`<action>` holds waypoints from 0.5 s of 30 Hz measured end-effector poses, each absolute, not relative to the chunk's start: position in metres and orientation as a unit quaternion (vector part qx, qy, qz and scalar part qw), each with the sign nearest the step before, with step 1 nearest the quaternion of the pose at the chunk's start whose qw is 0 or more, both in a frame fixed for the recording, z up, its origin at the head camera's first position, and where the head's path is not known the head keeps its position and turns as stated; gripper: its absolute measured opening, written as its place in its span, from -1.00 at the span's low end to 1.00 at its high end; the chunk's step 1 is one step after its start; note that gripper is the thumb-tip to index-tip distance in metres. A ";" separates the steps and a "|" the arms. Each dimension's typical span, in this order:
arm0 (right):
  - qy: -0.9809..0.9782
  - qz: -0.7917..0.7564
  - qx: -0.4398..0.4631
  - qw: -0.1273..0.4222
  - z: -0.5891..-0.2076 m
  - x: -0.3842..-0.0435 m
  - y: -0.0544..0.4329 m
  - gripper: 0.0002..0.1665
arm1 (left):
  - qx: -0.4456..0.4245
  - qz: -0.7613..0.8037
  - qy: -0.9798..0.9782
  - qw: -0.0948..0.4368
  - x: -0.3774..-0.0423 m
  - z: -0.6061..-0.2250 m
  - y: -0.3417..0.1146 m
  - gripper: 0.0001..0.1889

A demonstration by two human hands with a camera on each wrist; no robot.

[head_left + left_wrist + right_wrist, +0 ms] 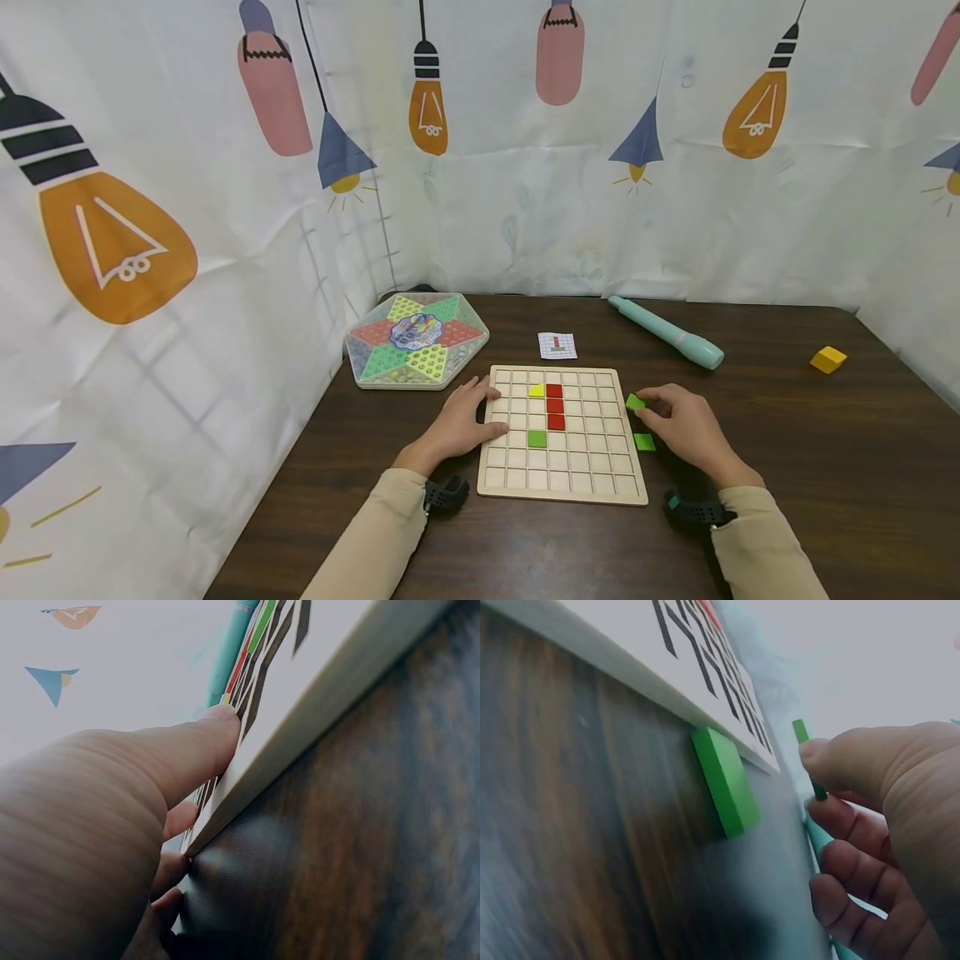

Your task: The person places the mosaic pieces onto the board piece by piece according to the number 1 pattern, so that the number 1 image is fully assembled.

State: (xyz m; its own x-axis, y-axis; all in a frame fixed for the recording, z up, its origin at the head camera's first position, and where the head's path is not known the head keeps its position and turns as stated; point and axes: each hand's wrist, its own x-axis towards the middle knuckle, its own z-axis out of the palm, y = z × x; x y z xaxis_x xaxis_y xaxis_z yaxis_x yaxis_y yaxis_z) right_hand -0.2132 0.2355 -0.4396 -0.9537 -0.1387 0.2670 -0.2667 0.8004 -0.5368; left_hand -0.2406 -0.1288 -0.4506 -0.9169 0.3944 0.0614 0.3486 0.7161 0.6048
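Note:
A pale wooden grid board (562, 483) lies on the table, with thin dark lines marking its squares. On it sit a yellow tile (536, 390), a column of three red tiles (555, 406) and a green tile (537, 439). My left hand (459, 423) rests at the board's left edge, thumb and fingertip touching its top. Off the right edge, my right hand (688, 427) pinches a green block (800, 731) between thumb and finger, raised above the table in the right wrist view. Another green block (727, 784) lies on the table beside the board's edge.
Behind the board lies a small printed card (557, 346). A clear hexagonal game box (416, 340) sits at the back left, a teal bottle-shaped object (667, 332) at the back right. Further right is a yellow block (828, 359). Patterned white curtains (510, 208) enclose the dark table.

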 end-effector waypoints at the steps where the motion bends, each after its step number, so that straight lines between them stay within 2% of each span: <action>1: -0.942 0.299 0.110 0.108 -0.440 -0.213 0.233 -0.68 | 0.200 0.318 0.926 0.036 -0.241 -0.451 -0.129 -0.43; 15: -0.927 0.321 0.162 0.109 -0.443 -0.207 0.198 -0.70 | 0.199 0.322 0.925 0.042 -0.240 -0.448 -0.128 -0.44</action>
State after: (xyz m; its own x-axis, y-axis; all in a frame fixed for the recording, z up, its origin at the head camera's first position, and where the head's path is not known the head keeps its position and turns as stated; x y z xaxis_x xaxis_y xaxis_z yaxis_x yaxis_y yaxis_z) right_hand -0.2072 0.1984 -0.4435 -0.9235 -0.2306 0.3065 -0.3707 0.7418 -0.5588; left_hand -0.2402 -0.1277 -0.4479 -0.9177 0.3939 0.0512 0.3404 0.7134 0.6125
